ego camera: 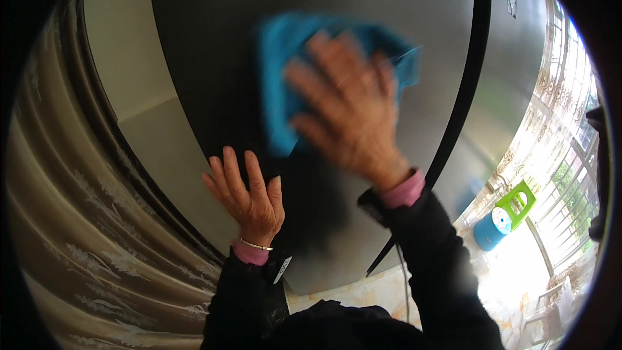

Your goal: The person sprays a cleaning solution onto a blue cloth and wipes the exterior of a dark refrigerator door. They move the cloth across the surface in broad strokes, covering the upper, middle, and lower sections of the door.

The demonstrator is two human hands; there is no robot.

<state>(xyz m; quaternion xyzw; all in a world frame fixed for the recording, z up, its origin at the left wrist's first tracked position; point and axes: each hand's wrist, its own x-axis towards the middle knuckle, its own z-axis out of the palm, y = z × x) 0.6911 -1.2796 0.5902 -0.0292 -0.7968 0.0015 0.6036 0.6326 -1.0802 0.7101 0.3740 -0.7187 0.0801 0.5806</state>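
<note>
My right hand (pixel 347 112) lies spread over a blue cloth (pixel 279 78), pressing it flat against a smooth dark grey panel (pixel 218 24). The panel looks like the side of a large appliance, probably a refrigerator. Both this hand and the cloth are blurred by motion, and part of the cloth is hidden under the palm. Lower and to the left, my left hand (pixel 250 199) holds nothing. Its fingers are apart near the panel's left edge; whether the palm touches the panel I cannot tell.
A patterned brown curtain (pixel 97 233) hangs at left beside a pale wall (pixel 126 48). Past the panel's black edge strip (pixel 474 58) is a glossy grey front (pixel 510 58). A blue container (pixel 488 233) and a green plastic stool (pixel 517 204) stand near a barred window (pixel 573 180). A cable (pixel 404 277) hangs below.
</note>
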